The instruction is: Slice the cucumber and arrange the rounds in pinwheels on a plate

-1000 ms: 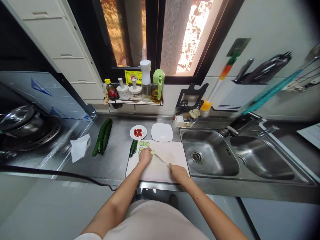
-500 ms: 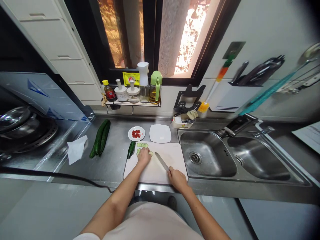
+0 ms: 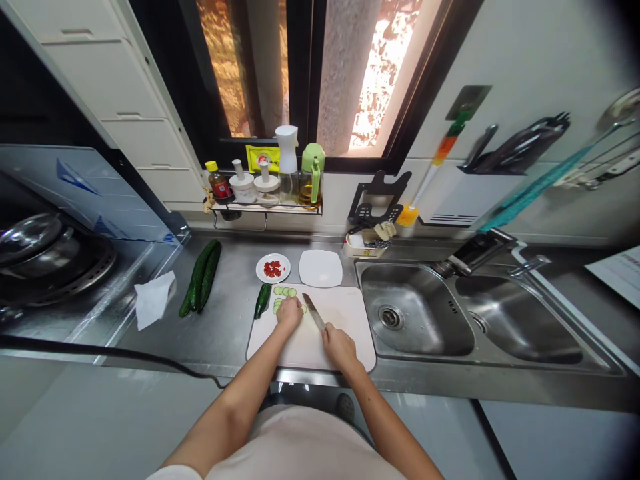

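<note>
A white cutting board (image 3: 310,347) lies on the steel counter. Several cucumber slices (image 3: 285,291) are on its upper left, and a cut cucumber piece (image 3: 262,301) rests at its left edge. My left hand (image 3: 289,313) is closed over cucumber slices on the board; what is under the fingers is mostly hidden. My right hand (image 3: 339,345) grips the handle of a knife (image 3: 314,312), whose blade points up and left, just right of my left hand. Behind the board are a plate of chopped red pieces (image 3: 273,269) and a bare white plate (image 3: 321,269).
Two whole cucumbers (image 3: 201,277) and a white paper (image 3: 154,299) lie to the left, near the stove with a pan (image 3: 40,247). A double sink (image 3: 415,313) is on the right. Bottles stand on a wall rack (image 3: 270,207). A cable (image 3: 150,357) crosses the front edge.
My right hand has moved left and slightly up with the knife, bringing the blade closer to my left hand. My left hand has hardly moved.
</note>
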`<state>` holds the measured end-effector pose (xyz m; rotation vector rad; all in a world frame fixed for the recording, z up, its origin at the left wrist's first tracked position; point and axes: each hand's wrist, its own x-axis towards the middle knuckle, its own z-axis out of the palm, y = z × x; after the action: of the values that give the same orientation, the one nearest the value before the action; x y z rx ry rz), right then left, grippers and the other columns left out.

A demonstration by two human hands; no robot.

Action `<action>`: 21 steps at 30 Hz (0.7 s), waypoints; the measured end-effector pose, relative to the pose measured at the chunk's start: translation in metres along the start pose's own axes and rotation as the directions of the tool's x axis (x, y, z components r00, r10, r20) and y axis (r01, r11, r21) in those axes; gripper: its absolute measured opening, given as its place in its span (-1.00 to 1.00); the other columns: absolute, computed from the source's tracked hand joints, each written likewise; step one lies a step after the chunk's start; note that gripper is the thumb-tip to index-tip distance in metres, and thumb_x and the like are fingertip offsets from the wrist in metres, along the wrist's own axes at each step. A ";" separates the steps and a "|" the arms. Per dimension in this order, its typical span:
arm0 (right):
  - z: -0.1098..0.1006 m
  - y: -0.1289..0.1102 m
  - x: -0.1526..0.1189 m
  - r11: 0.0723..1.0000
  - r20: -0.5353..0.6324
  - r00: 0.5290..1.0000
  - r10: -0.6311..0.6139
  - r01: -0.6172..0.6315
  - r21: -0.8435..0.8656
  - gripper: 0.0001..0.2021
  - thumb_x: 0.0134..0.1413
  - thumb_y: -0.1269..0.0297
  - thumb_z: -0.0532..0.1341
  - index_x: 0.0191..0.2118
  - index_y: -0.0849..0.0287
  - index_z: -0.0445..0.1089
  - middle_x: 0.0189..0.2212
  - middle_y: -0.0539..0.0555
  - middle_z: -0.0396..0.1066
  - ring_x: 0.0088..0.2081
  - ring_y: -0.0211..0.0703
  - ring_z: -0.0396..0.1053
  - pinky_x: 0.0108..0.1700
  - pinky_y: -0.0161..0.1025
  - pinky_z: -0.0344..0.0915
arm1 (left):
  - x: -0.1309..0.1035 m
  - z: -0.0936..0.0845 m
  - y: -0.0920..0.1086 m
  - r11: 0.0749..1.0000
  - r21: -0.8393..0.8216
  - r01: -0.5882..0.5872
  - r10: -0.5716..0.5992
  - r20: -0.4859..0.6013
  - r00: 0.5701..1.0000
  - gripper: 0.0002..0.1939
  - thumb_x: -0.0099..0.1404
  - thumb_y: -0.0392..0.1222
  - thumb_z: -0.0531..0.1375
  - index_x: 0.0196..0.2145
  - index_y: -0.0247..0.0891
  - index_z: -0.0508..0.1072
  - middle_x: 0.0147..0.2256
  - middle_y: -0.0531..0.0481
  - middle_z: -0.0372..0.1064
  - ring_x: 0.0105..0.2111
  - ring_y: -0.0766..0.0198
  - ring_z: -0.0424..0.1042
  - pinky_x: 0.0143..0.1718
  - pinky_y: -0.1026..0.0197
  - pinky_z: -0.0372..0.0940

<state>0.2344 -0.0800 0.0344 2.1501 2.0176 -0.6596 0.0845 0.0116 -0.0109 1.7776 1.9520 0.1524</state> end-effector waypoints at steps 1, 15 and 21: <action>0.000 0.000 0.001 1.000 -0.001 1.000 -0.002 0.002 0.000 -0.67 0.29 0.18 -0.15 -0.08 0.16 0.28 -0.22 0.21 0.47 -0.14 -0.05 0.43 -0.21 -0.22 0.20 | 0.000 0.000 0.000 1.000 -0.004 0.001 -0.001 0.004 1.000 -0.86 0.21 -0.27 0.11 -0.24 -0.20 0.39 -0.10 -0.09 0.38 -0.06 0.13 0.31 -0.12 0.18 0.17; -0.001 0.007 -0.007 1.000 0.044 0.999 0.014 -0.014 -0.010 -0.66 0.29 0.18 -0.16 -0.08 0.14 0.28 -0.23 0.19 0.48 -0.16 -0.07 0.43 -0.23 -0.24 0.19 | 0.000 -0.004 0.007 0.999 -0.024 0.030 -0.030 0.028 0.999 -0.79 0.20 -0.30 0.11 -0.18 -0.21 0.39 -0.09 -0.13 0.40 -0.05 0.12 0.34 -0.12 0.19 0.20; 0.001 0.011 -0.010 1.000 0.057 0.998 0.020 -0.019 -0.013 -0.66 0.29 0.16 -0.17 -0.08 0.13 0.27 -0.23 0.18 0.48 -0.15 -0.08 0.43 -0.23 -0.24 0.18 | -0.005 -0.007 0.006 0.999 -0.029 0.037 -0.036 0.024 0.999 -0.85 0.24 -0.24 0.09 -0.27 -0.19 0.44 -0.17 -0.09 0.45 -0.11 0.14 0.39 -0.18 0.20 0.21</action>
<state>0.2452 -0.0905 0.0355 2.1166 1.9641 -0.6959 0.0874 0.0091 -0.0009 1.7161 1.9548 0.1467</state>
